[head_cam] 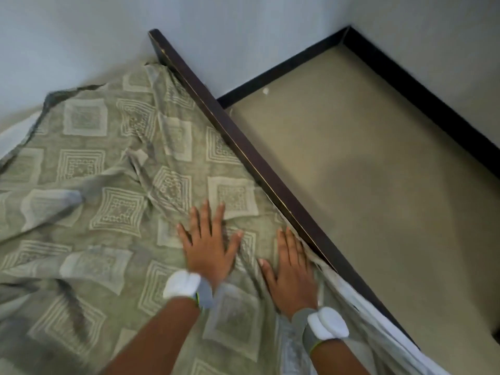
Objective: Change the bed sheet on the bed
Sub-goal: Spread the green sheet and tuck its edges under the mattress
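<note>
Head view, sheet (108,158) under both hands — flat

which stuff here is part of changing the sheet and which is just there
Part of the job:
green patterned bed sheet, wrinkled
dark wooden bed frame rail
left hand, flat on the sheet
right hand, flat at the sheet's edge beside the rail

Just there:
beige floor
black skirting board
grey wall
white and grey wristbands
</note>
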